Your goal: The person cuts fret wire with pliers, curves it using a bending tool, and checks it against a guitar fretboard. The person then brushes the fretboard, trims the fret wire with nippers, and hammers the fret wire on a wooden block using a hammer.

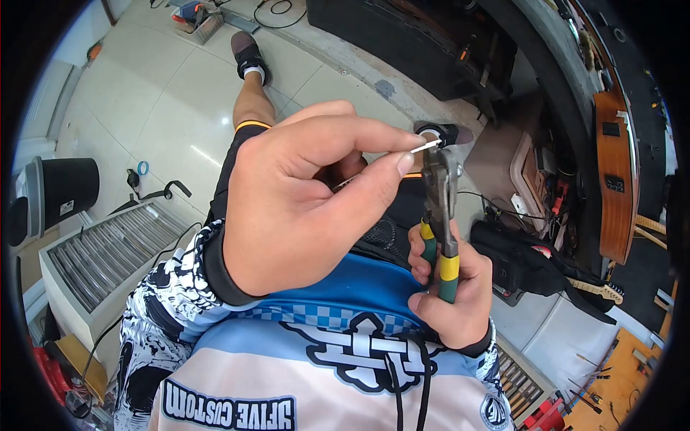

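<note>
The main danger, I think, is a slip; the small white strip (425, 146) is pinched only near one end by the left hand (305, 197), so a twist or a pull from the pliers (442, 205) could turn it, or throw it down to the tiled floor (169, 86); the tips of thumb and forefinger are also close to the metal jaws, so a careless squeeze could nip the skin; too much pressure might bend or crush the strip (it looks thin, though its material I cannot tell); the strip sticks out from between the closed thumb and forefinger, toward the person's right, and its free end is at the top of the jaws, but whether they bite it I cannot tell; the right hand (468, 287) is lower, wrapped around the green and yellow handles
</note>
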Motion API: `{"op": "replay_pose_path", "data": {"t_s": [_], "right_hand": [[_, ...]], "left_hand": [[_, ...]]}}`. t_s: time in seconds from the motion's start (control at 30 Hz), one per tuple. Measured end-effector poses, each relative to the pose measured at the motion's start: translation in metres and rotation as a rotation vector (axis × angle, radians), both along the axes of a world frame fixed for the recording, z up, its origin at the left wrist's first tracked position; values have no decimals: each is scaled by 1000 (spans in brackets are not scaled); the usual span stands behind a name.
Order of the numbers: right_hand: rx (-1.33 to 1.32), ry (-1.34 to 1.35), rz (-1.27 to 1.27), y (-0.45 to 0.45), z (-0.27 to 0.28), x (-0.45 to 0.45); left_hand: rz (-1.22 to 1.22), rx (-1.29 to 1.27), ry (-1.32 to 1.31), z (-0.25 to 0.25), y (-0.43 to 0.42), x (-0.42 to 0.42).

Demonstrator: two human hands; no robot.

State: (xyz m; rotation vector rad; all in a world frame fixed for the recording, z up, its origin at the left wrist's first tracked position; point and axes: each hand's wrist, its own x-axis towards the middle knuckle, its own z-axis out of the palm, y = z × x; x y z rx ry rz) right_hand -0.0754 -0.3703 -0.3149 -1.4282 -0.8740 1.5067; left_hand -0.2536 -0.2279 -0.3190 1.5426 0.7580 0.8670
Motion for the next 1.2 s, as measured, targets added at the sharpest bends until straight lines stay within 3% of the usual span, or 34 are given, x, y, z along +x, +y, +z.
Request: {"op": "replay_pose_path", "data": {"t_s": [1.2], "right_hand": [[87,11,40,-1,3,3]], "left_hand": [[-27,137,33,4,-1,-2]]}}
